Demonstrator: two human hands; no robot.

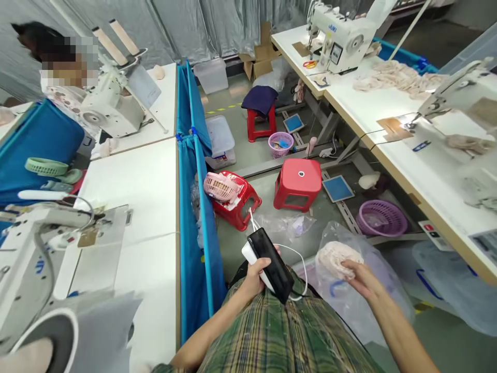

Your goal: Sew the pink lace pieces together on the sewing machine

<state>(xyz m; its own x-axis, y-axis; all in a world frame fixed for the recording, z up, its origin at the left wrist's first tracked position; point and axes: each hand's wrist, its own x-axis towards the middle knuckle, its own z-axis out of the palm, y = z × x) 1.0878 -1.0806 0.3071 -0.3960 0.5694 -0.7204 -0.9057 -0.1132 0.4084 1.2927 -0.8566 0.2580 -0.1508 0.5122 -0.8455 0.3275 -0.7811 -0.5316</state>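
Observation:
In front of my plaid shirt, my left hand (258,274) is closed around a black power bank (272,261). A flat white device (249,254) lies against its underside in the same grip, and a white cable (304,264) loops away to the right. My right hand (361,280) pinches a bunched piece of pale pink fabric (336,258) by its right edge. The fabric is above a clear plastic bag (373,274); whether it touches the bag I cannot tell.
Sewing machines (341,39) stand on white tables both sides. Ahead on the floor are a red stool (298,181), another red stool bearing a pink fan (221,186), and a purple basket (382,217). A blue cloth trough (192,207) edges the left table. A person (62,77) sits far left.

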